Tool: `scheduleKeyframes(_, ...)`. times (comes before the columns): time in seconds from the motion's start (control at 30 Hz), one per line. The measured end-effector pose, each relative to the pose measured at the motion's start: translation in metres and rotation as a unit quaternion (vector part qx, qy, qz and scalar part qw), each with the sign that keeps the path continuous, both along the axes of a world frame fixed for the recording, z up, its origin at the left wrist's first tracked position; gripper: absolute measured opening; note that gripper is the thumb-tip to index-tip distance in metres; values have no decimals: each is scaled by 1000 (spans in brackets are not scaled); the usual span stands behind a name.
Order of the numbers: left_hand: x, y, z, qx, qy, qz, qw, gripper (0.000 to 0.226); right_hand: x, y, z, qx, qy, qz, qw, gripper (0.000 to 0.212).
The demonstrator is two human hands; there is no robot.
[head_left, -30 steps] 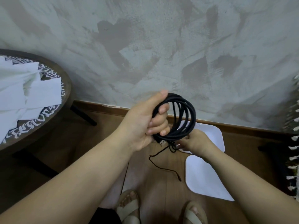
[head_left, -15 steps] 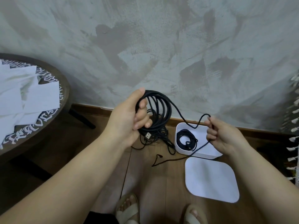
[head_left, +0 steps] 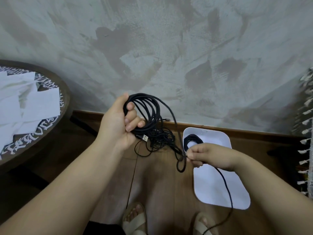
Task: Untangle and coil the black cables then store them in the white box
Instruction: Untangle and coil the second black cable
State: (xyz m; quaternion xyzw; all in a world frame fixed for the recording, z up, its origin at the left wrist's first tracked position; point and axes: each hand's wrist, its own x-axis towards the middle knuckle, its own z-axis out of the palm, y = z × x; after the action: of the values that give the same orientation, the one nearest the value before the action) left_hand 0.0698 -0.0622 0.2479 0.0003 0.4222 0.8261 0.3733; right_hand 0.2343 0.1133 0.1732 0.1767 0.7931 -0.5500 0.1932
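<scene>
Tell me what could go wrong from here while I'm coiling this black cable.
1. The right hand pinches the strand beside a small loop; pulling could tighten it into a knot.
2. A tangle hangs under the coil that the left hand grips; winding on may trap it inside.
3. The trailing end passes over the white lid toward the sandal; it might get stepped on.

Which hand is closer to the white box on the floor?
The right hand: it overlaps the near edge of the white box in view, pinching a black cable strand. The left hand holds the cable coil off to the box's left, apart from it.
</scene>
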Motion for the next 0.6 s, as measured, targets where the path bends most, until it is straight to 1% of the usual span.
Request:
scheduleKeyframes(0.03,-1,1,-2,-11,-7,9,1000,46,-3,-4,3,-81,36,-14,996,27)
scheduleKeyframes(0.07,-2,2,-3,-18,-12,16,1000,46,-6,-7,7,-160,73,-40,984,21)
scheduleKeyframes(0.1,-3,2,-4,-22,-14,23,999,45,-9,-8,11,-220,105,-68,968,19)
scheduleKeyframes(0.13,-4,3,-4,-23,-15,28,999,46,-10,-9,13,-250,126,-96,955,20)
scheduleKeyframes(0.2,-6,2,-5,-24,-17,35,999,47,-10,-8,13,-234,129,-154,951,24)
scheduleKeyframes(0.27,-7,2,-6,-26,-20,38,999,47,-8,-6,6,-194,90,-203,956,29)
scheduleKeyframes(0.33,-6,2,-7,-33,-19,39,999,47,-7,-4,-3,-168,43,-224,959,31)
scheduleKeyframes(0.43,-5,1,-8,-47,7,25,999,45,-10,1,-7,-131,-5,-265,955,30)
scheduleKeyframes(0.5,-2,2,-8,-59,41,-9,997,44,-13,4,-4,-150,4,-296,943,27)
scheduleKeyframes(0.6,4,4,-9,-63,66,-67,994,44,-16,4,2,-223,58,-308,923,27)
